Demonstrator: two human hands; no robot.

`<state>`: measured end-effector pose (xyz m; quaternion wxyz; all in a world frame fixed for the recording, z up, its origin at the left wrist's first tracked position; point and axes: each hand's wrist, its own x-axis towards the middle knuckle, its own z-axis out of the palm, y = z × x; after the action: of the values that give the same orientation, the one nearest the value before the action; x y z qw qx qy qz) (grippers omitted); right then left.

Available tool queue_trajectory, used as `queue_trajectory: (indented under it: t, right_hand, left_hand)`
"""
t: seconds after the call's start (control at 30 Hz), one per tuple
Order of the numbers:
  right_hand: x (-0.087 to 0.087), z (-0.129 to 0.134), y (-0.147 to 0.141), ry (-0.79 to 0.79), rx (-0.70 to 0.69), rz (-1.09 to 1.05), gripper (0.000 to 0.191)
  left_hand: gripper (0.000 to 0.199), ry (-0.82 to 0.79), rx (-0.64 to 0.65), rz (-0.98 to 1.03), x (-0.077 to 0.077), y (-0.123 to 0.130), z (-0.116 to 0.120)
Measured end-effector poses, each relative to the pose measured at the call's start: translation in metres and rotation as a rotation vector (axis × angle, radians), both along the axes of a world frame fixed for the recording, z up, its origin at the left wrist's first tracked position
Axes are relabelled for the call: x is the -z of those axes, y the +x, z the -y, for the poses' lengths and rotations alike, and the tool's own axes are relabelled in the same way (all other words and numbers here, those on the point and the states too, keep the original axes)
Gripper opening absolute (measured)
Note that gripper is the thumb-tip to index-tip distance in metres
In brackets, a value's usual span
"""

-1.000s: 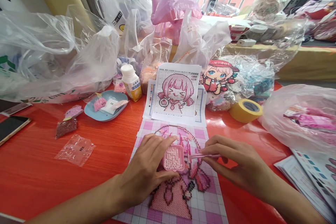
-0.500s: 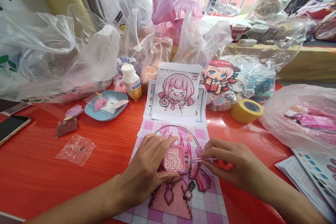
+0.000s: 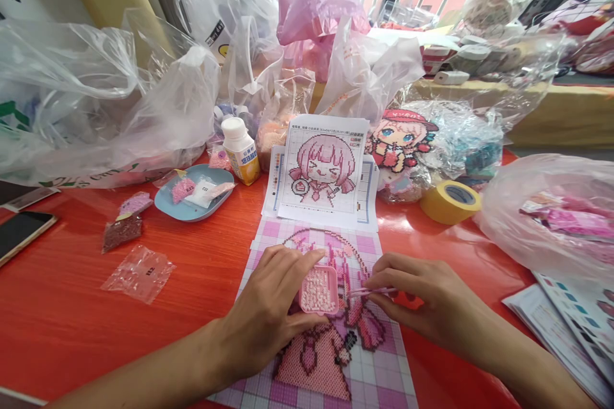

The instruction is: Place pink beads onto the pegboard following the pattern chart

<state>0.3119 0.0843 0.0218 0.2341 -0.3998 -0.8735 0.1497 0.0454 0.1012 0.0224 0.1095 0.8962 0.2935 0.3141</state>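
Observation:
Between thumb and fingers, my left hand (image 3: 268, 307) holds a small pink tray (image 3: 318, 290) of pale beads above a checkered pegboard (image 3: 384, 377). A pair of pink tweezers (image 3: 367, 293) is pinched in my right hand (image 3: 422, 294), with its tips just right of the tray. Whether the tips grip a bead is too small to tell. On the pegboard lies a partly hidden bead picture (image 3: 314, 364) of a figure in pinks with a dark outline. Behind it, a printed pattern sheet (image 3: 322, 172) leans upright, showing a pink-haired character.
A blue dish (image 3: 167, 204) with bead packets and a white bottle (image 3: 240, 152) stand at the back left. An empty plastic packet (image 3: 139, 273) and a phone (image 3: 23, 233) lie left. Yellow tape (image 3: 451, 202), a plastic bag (image 3: 551, 217) and papers (image 3: 556, 319) sit right.

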Motion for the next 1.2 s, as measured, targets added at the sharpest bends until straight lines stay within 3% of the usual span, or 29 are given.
queue_trajectory:
  t: [0.6,1.2]
  right_hand:
    - [-0.005,0.001,-0.012,0.034,-0.020,-0.213,0.013]
    - [0.002,0.002,-0.017,0.036,-0.037,-0.215,0.016]
  left_hand:
    - [0.065,-0.031,0.007,0.020,0.002,-0.001,0.001]
    - [0.064,-0.035,0.037,0.014,-0.002,0.000,0.001]
